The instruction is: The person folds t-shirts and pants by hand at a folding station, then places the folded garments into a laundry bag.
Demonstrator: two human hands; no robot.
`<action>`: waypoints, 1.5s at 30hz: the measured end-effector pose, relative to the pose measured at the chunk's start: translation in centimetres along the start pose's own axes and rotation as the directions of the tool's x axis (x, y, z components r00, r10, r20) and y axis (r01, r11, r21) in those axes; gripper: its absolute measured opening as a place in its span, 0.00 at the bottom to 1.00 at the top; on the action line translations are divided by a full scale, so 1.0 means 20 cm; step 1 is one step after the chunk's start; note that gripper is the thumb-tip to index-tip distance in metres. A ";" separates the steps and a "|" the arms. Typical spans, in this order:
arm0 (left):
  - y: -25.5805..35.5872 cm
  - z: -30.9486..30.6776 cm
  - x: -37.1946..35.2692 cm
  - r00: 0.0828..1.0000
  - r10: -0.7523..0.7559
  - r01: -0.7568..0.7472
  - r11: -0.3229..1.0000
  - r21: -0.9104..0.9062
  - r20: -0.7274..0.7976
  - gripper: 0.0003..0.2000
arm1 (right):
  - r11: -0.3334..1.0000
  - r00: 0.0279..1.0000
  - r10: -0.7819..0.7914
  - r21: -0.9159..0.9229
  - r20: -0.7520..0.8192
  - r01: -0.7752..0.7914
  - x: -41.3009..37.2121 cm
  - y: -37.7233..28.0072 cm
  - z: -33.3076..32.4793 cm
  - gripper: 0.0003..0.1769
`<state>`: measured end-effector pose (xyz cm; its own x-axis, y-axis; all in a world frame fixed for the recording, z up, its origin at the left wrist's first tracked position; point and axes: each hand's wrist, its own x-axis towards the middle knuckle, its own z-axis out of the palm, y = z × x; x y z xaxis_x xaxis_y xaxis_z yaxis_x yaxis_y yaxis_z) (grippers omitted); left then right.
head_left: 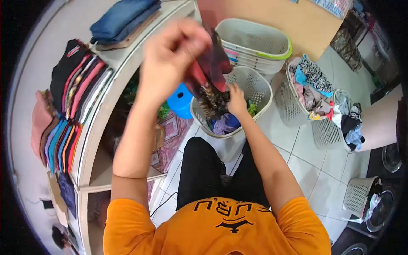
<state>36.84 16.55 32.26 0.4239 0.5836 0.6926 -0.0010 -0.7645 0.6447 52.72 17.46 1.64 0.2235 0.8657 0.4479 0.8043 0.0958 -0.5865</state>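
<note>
My left hand (pixel 172 55) is raised and grips the top of a dark red and patterned garment (pixel 212 72). My right hand (pixel 236 97) holds the lower end of the same garment, just over a white laundry basket (pixel 265 87) on the floor. The basket holds blue, purple and green clothes. I wear an orange shirt and black trousers.
A white counter (pixel 38 55) at the left carries stacks of folded clothes (pixel 74 85) and folded jeans (pixel 123 17). A blue stool (pixel 180 102) stands by the counter. More baskets (pixel 255 42) stand behind, one full of clothes (pixel 308 87). Washing machines (pixel 389 157) are at the right.
</note>
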 end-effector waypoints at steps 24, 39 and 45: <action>-0.05 -1.17 -0.49 0.946 -0.268 0.321 0.715 0.622 -0.180 0.17 | 0.980 0.962 0.193 -0.015 -0.193 -0.199 -0.52 -0.24 -2.23 0.14; -0.80 -0.13 -0.12 0.719 -0.682 0.567 0.462 -0.682 0.136 0.12 | 0.667 0.965 -0.040 0.712 -0.261 0.220 -0.89 -0.66 -2.23 0.23; -0.82 0.03 -0.68 0.653 -0.750 0.747 0.661 -0.072 -0.106 0.28 | 0.542 0.581 -0.324 0.650 0.746 -0.533 -0.92 -1.03 -0.95 0.31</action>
<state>31.61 21.00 11.96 0.1814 0.9834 0.0033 0.2511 -0.0495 0.9667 42.52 -9.81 18.36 -0.5419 0.8388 -0.0530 -0.0415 -0.0896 -0.9951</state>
